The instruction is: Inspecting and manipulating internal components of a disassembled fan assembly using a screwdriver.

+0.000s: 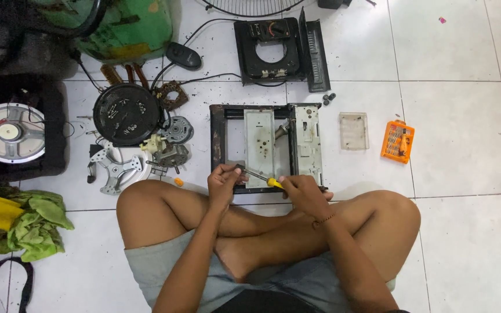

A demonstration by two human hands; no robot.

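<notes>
A screwdriver (259, 177) with a yellow handle lies slanted between the two hands, just above the person's crossed legs. The right hand (302, 191) is closed around the yellow handle end, and the left hand (222, 181) pinches the thin metal shaft near its tip, fingers curled tight. The tip sits at the near edge of an opened metal chassis (268, 146), a black-framed rectangular device with pale grey plates inside, which rests on the white tiled floor (459, 46) directly beyond the hands and touching the knees' line.

Right of the chassis lies a clear plastic lid (354, 131), and farther right an orange bit set case (398, 141). Beyond the chassis, a black housing (271, 49) with a round opening and a dial lies flat, a black panel leaning along its right side; a few small dark screws (327, 98) sit just below that panel.

Left of the chassis are a small motor (169, 152), a round black cover (126, 114) and a grey spoked bracket (114, 169). Farther left, a loudspeaker (8, 132) sits in a black box, and below it lies a green cloth (33, 223) with a yellow piece on it.
</notes>
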